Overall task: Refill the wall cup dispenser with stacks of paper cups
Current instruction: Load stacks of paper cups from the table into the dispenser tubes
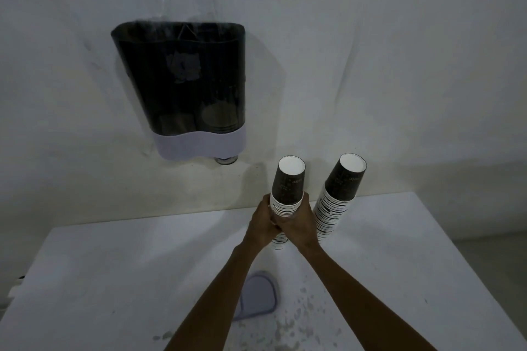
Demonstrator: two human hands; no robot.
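Note:
A dark, see-through cup dispenser (182,82) with a pale lilac base hangs on the wall at upper left, its top uncovered; a few cups show inside its right tube. Both my hands wrap one stack of dark paper cups (288,179), standing bottom-up on the white table below and right of the dispenser. My left hand (263,222) grips its left side, my right hand (299,222) its right side. A second, taller cup stack (339,191) stands on its own just to the right, leaning slightly.
The white table (114,279) runs along the wall. A lilac lid (258,296) lies flat on it near me, partly under my left forearm. Pale flecks mark the table's near right area.

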